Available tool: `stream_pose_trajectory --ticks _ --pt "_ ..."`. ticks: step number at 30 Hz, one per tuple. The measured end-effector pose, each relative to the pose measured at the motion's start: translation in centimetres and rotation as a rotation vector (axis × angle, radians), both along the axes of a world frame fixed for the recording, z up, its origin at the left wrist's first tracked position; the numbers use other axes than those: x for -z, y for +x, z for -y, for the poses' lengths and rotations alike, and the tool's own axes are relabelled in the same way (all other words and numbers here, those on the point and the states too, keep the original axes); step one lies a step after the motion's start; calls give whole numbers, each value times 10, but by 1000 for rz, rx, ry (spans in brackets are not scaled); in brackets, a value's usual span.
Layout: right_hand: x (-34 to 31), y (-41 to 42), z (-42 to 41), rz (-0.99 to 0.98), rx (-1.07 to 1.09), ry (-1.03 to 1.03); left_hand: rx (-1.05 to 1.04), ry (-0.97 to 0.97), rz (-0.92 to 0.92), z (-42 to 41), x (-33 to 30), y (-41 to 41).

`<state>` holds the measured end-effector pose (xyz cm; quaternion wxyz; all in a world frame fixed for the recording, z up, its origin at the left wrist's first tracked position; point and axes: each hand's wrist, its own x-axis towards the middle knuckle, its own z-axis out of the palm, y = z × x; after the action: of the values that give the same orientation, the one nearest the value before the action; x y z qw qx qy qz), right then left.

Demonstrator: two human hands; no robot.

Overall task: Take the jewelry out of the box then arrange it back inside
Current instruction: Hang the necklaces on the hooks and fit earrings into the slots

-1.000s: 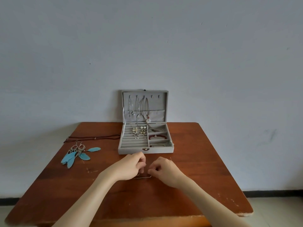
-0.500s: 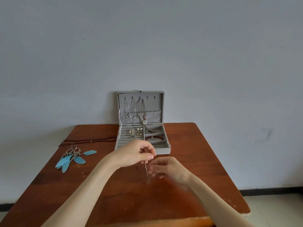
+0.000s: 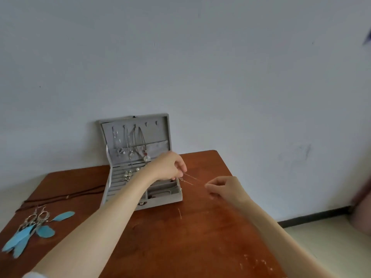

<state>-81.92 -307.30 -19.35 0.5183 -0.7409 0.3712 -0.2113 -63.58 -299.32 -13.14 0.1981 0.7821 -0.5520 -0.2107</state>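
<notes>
A grey jewelry box (image 3: 160, 200) stands open at the back of the wooden table (image 3: 180, 247), its lid upright against the wall. Three necklaces (image 3: 138, 145) hang inside the lid, and small earrings (image 3: 128, 174) sit in the ring rows. My left hand (image 3: 170, 166) hovers over the box's right side and pinches one end of a thin silver chain (image 3: 190, 178). My right hand (image 3: 224, 187), to the right of the box, pinches the chain's other end. The chain is stretched in the air between both hands.
Blue feather earrings (image 3: 34, 229) lie at the table's left edge. A dark brown cord necklace (image 3: 66, 197) lies behind them, left of the box. The table's right edge drops to a pale floor (image 3: 321, 237). A blurred shape (image 3: 363, 207) shows at the far right.
Both hands have lifted the chain off the table and moved it up and back. The left hand is now over the box, and the hands have drawn apart, stretching the chain.
</notes>
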Motion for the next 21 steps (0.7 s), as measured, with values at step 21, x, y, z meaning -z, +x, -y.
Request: stream_pose_trajectory --ticks 21 --pt "52 46 106 -471 314 -568 -99 -159 0 195 79 4"
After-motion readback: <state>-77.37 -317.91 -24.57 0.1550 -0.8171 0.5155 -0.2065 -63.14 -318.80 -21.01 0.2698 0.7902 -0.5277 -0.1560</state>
